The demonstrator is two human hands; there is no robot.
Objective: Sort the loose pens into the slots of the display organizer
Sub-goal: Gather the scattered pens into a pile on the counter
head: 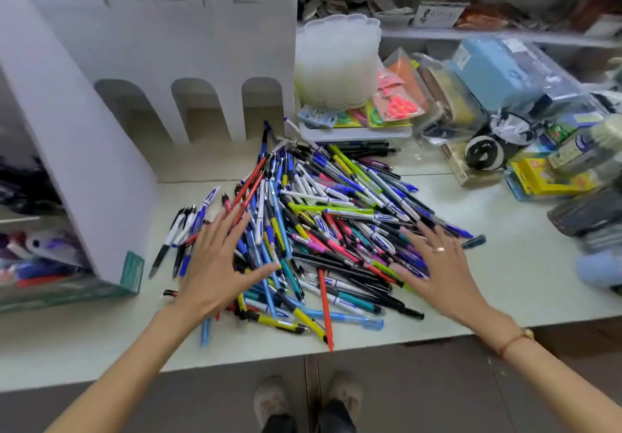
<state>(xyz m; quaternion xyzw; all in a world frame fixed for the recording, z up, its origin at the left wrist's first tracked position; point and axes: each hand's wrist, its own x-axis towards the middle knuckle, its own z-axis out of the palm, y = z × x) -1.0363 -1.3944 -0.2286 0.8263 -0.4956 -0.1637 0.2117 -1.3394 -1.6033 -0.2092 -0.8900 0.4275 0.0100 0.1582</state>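
A big heap of loose pens [323, 217] in blue, black, red, yellow, teal and pink lies on the pale counter [101, 338]. My left hand [218, 261] rests flat on the heap's left side with fingers spread. Over the right side of the heap my right hand [437, 264] lies with straight, spread fingers and a ring on one finger. Neither hand holds a pen. The white display organizer [161, 62] stands behind and to the left of the heap, with three arched slots [198, 106] along its front that look empty.
A stack of clear plastic containers [336, 62] and packs of scissors [397, 106] sit right of the organizer. Wrapped stationery, a tape dispenser [484, 153] and yellow boxes [545, 180] crowd the right side. Shelves run behind. A bin of pens [40, 264] sits lower left.
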